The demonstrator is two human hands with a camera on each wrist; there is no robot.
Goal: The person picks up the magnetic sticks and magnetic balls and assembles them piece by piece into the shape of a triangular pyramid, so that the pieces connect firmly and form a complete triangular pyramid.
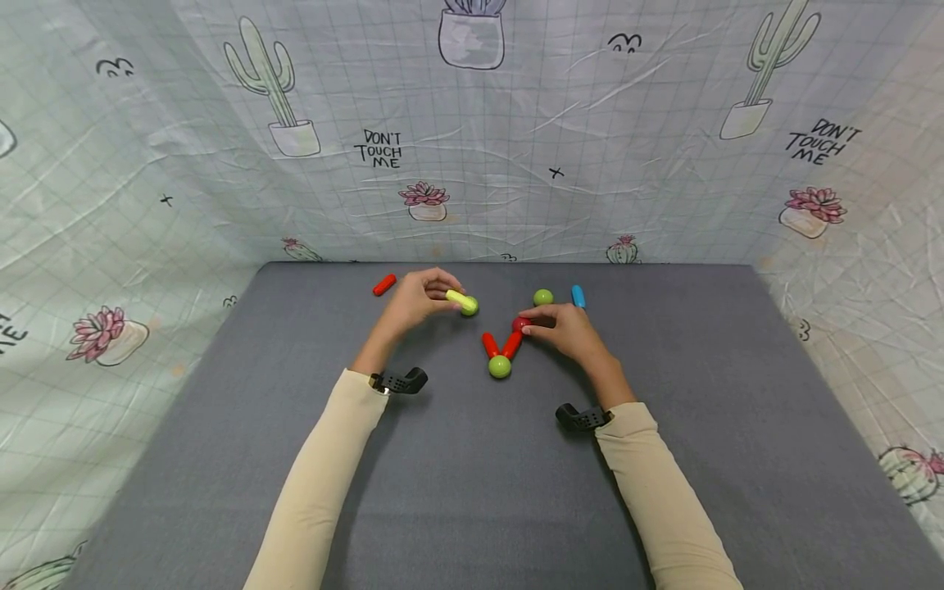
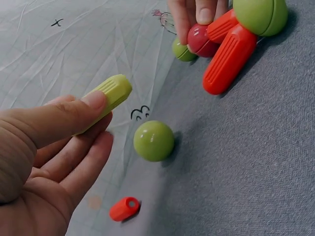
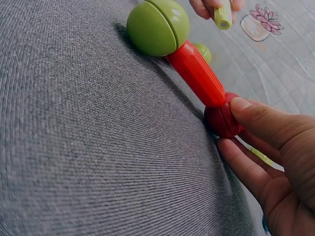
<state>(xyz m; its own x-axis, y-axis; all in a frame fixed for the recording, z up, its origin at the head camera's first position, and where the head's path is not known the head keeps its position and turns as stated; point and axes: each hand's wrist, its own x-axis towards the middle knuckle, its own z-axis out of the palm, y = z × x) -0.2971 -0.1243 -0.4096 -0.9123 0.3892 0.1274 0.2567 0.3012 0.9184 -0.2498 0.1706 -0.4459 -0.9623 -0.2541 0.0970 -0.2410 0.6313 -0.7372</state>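
Observation:
Between thumb and fingers, my left hand pinches a yellow ribbed rod, held above the table beside a loose green ball. My right hand grips a dark red ball by thumb and fingertips. That ball sits at the end of a red ribbed rod, whose other end meets a green ball. A second red rod also meets this green ball, so the two rods form a V. The second rod's far end bears no ball.
Beyond my right hand lie another green ball and a blue rod. A loose red rod, with a hole in its end, lies left of my left hand. Patterned cloth rises behind the grey table.

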